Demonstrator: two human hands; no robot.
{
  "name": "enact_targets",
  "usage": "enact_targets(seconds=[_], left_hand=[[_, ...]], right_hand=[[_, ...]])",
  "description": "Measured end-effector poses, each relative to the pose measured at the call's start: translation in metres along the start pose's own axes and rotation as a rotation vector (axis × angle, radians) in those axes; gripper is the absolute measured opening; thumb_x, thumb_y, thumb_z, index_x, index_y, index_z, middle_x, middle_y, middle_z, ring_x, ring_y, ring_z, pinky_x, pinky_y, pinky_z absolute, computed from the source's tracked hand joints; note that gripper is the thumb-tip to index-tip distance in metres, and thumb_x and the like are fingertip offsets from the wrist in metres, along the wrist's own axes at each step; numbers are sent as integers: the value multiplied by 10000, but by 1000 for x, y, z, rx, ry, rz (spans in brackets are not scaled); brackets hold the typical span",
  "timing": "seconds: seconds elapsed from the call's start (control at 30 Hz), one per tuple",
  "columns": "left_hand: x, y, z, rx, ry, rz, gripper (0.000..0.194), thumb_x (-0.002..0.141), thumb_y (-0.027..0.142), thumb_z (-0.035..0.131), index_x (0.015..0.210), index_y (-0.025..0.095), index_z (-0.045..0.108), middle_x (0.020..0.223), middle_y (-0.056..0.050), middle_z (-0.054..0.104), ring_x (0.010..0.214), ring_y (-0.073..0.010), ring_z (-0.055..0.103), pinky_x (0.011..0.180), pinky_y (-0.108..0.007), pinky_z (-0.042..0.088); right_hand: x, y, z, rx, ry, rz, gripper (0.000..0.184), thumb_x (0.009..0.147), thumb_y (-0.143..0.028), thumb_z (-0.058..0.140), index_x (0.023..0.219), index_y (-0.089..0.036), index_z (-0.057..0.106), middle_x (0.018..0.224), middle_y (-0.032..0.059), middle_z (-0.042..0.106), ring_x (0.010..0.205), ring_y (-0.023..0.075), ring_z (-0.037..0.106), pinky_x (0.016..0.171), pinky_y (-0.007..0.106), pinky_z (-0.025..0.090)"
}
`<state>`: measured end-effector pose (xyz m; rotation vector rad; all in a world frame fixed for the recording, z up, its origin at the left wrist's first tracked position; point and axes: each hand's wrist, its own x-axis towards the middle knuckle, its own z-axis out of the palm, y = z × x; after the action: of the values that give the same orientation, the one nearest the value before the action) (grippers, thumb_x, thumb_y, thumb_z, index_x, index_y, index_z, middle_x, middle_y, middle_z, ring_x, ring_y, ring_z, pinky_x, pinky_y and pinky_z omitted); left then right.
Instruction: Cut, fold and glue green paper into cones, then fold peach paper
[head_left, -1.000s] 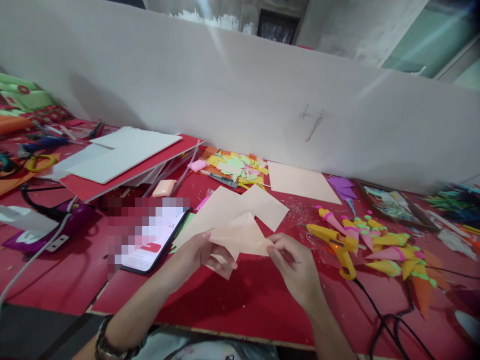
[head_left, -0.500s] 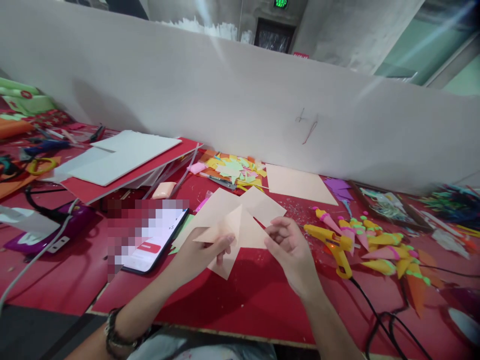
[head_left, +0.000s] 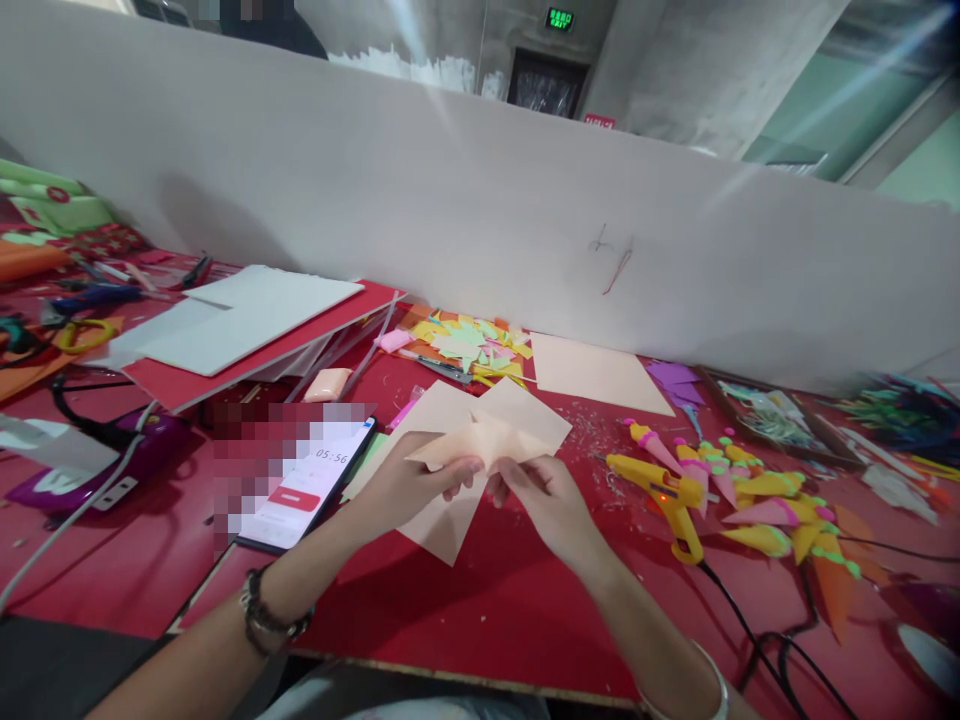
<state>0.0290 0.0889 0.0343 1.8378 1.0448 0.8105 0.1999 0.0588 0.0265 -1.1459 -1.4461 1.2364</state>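
A pale peach sheet of paper, bent and creased, is held up between my two hands over the red table. My left hand pinches its lower left part, thumb on top. On the other side my right hand grips the lower right part, its fingertips close to the left ones. Below and behind lie more loose peach paper pieces, partly covered by my hands. Left of my left hand rests a phone showing a timer.
To the right lie a yellow hot glue gun with a black cable and several small coloured paper cones. Paper scraps and a large peach sheet sit along the white partition. White boards are stacked at left.
My right hand has moved left, towards my left hand. The held paper, spread to the right before, is now drawn together and bent between both hands.
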Motion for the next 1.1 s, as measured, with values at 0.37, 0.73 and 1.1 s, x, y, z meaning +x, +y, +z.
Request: enact_targets(seconds=[0.37, 0.73, 1.1], left_hand=[[14, -23, 23, -382, -9, 4, 167, 739, 296, 548, 698, 134, 553, 627, 0, 569, 592, -108, 543, 581, -210, 437], [14, -42, 37, -504, -36, -72, 241, 746, 285, 566, 935, 134, 555, 848, -51, 622, 794, -167, 581, 714, -273, 448], [12, -41, 33, -384, -113, -66, 233, 745, 234, 535, 951, 127, 555, 929, -60, 614, 868, -177, 561, 740, -271, 439]], right_hand=[[8, 20, 3, -114, 66, -4, 185, 737, -319, 549, 688, -148, 599, 605, 1, 587, 578, 119, 530, 551, 217, 405], [9, 42, 5, -47, 150, -5, 225, 751, -316, 547, 877, -141, 610, 834, 69, 656, 767, 184, 601, 707, 292, 469], [11, 49, 4, 17, 82, -12, 196, 743, -269, 550, 895, -160, 609, 915, 62, 635, 843, 188, 576, 781, 323, 450]])
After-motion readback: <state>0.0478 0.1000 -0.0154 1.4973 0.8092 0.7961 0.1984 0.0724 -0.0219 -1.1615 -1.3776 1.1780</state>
